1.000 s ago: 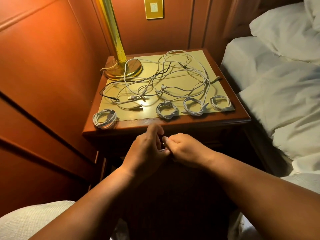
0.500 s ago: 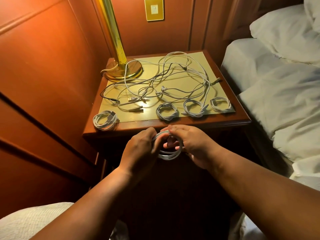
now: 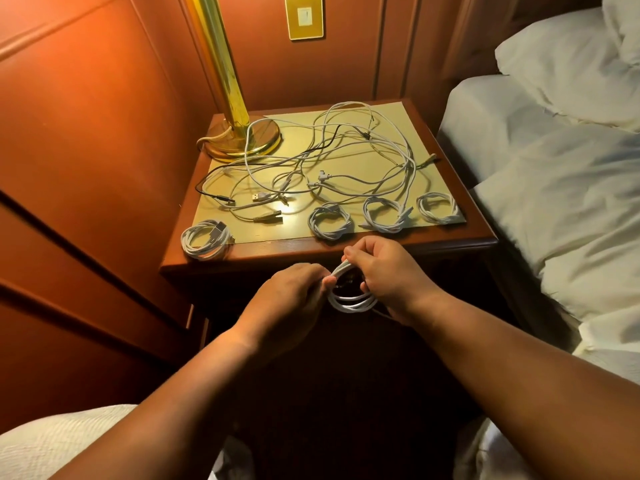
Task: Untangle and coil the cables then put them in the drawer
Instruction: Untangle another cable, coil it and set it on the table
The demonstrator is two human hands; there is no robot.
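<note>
Both the left hand (image 3: 294,292) and right hand (image 3: 388,271) grip a fifth white coil (image 3: 351,299) at 6 o'clock off the nightstand (image 3: 346,245), four finished coils (image 3: 330,221) line its front edge, the tangled cables (image 3: 329,161) remain, and no drawer is seen open.

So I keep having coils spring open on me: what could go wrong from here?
1. The white cable coil is held in mid-air in front of the wooden nightstand by the left hand and right hand; loosening either grip could let its loops spring apart.
2. The finished white coil at the front left corner sits at the edge and could be knocked off.
3. The loose tangle of white and black cables touches the brass lamp base; pulling may snag there.
</note>
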